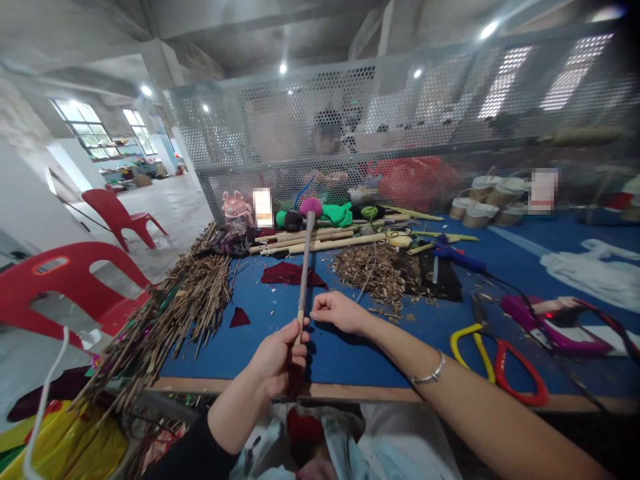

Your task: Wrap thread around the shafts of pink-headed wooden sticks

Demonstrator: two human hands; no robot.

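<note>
Head view: left hand (280, 357) grips stick (304, 267) base, pink-tipped, upright over counter (350, 353). Right hand (337, 310) pinched shut beside stick, contents unclear. Steady the base; work close.

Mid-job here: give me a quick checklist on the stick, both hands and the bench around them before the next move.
1. Left hand grips the stick at its lower end: ok.
2. Stick's pink tip on and upright: ok.
3. Right hand closed beside the stick; whether it pinches a thread: cannot tell.
4. Blue tabletop under the hands bare: ok.
5. Wood shavings and twig bundle apart from the hands: ok.
6. Scissors within reach on the right: ok.
</note>
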